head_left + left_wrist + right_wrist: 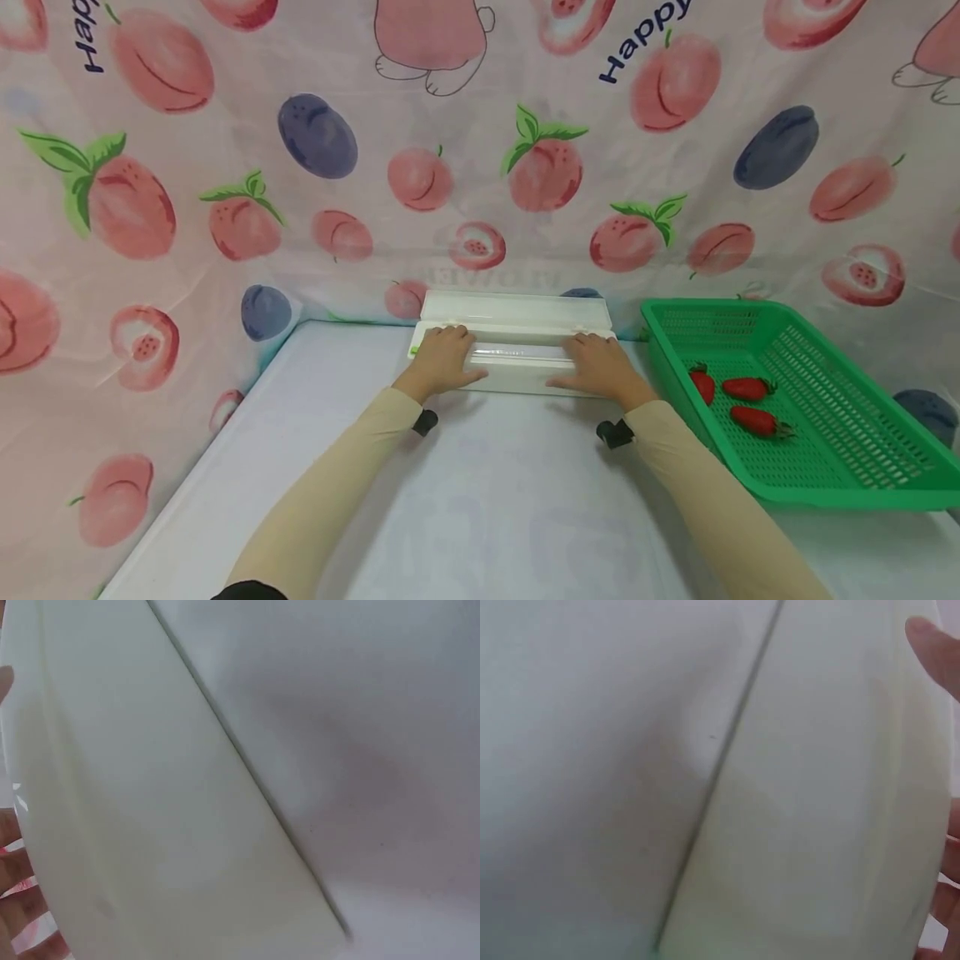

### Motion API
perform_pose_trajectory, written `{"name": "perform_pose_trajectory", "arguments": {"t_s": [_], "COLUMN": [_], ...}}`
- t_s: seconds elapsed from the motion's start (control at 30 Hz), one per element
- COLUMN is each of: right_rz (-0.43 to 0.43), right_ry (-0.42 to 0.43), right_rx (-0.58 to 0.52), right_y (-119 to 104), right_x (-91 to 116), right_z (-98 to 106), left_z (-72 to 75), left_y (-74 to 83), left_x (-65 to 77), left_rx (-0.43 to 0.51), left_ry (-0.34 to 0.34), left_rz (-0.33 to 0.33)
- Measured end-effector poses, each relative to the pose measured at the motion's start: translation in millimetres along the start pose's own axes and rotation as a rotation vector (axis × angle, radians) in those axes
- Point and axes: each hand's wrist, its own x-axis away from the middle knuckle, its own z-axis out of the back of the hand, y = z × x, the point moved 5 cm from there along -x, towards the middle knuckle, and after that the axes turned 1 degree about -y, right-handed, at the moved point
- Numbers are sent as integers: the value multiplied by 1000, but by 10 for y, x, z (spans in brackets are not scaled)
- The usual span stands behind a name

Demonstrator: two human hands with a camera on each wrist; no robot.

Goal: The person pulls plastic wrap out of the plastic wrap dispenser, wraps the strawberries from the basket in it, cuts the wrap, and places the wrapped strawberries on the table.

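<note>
head view: a long white box (517, 382) lies along the far edge of the white table (487, 508), its lid (517, 308) tipped up and back against the fruit-printed cloth (547, 179). a clear roll (521, 351) shows in the gap between the hands. the left hand (447, 360) lies over the box's left part, the right hand (602, 367) over its right part; both thumbs stretch along the front face toward each other, apart, while the other fingers reach forward over the top. whether they grasp the box or merely rest on it, i cannot tell. near the table's right edge stands a green basket (847, 500), three red strawberries (759, 422) lying toward its left side.

left wrist view: the box's white face fills the left half, its straight edge slanting across the table; a thumb tip and several fingers show at the far left, bent near the box's curved edge.

right wrist view: the box's face takes the right half, the thumb at the upper right, fingertips partly hidden at the lower right.
</note>
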Motion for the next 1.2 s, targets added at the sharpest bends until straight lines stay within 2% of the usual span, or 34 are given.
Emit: {"name": "perform_pose_trajectory", "arguments": {"t_s": [0.1,0.2,0.37,0.6,0.73,0.83,0.93,1.07,1.2], "right_rz": [-3,-37,-65,-53,-36,-27,-40,-57,-61], "right_ry": [-12,-11,-3,63,109,150,183,230,286], "right_rx": [-64,-181,-325,-391,-361,-315,-271,-222,-165], "right_y": [56,115,199,273,281,273,278,301,328], "right_x": [-21,-7,21,3,6,17,31,61,100], "right_z": [16,64,120,129,128,144,156,172,193], "left_z": [-3,-4,28,68,60,56,78,127,169], "left_y": [-8,-15,-1,-14,-38,-44,-30,-35,-100], "left_x": [1,-11,-87,-196,-218,-212,-194,-158,-106], "left_rx": [6,6,-6,-19,-16,-28,-51,-116,-178], "left_ry": [-20,-39,-57,-89,-106,-67,16,121,188], "left_rz": [-3,-4,-15,-20,15,15,-24,-72,-76]}}
